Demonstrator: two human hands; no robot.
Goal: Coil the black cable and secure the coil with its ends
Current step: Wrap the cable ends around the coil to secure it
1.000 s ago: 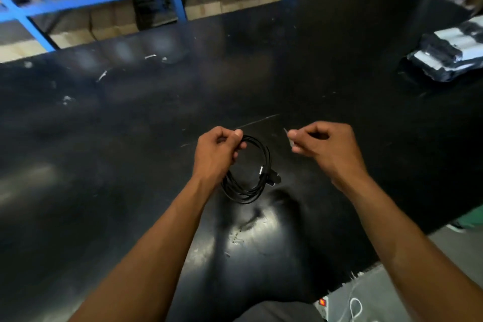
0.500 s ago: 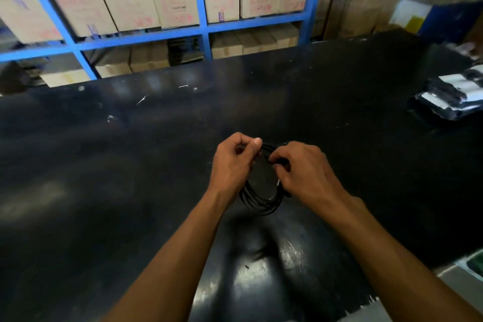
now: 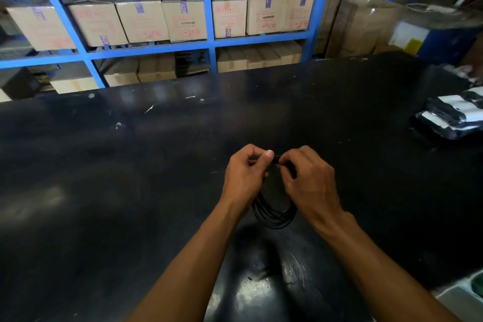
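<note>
A thin black cable [image 3: 274, 214], wound into a small coil of several loops, hangs between my two hands above the black table [image 3: 130, 178]. My left hand [image 3: 245, 175] pinches the top of the coil between thumb and fingers. My right hand [image 3: 308, 180] is closed on the same top part of the coil, its fingertips meeting those of the left hand. The lower arc of the coil shows below the hands. The cable's ends are hidden behind my fingers.
A stack of black-and-white wrapped packets [image 3: 454, 115] lies at the table's right edge. Blue metal shelving [image 3: 209, 21] with cardboard boxes [image 3: 141, 21] stands behind the table. The table's near edge drops off at the lower right.
My right hand came in from the right and closed on the top of the coil beside the left hand. Both hands now sit closer together, and the camera view has tilted upward.
</note>
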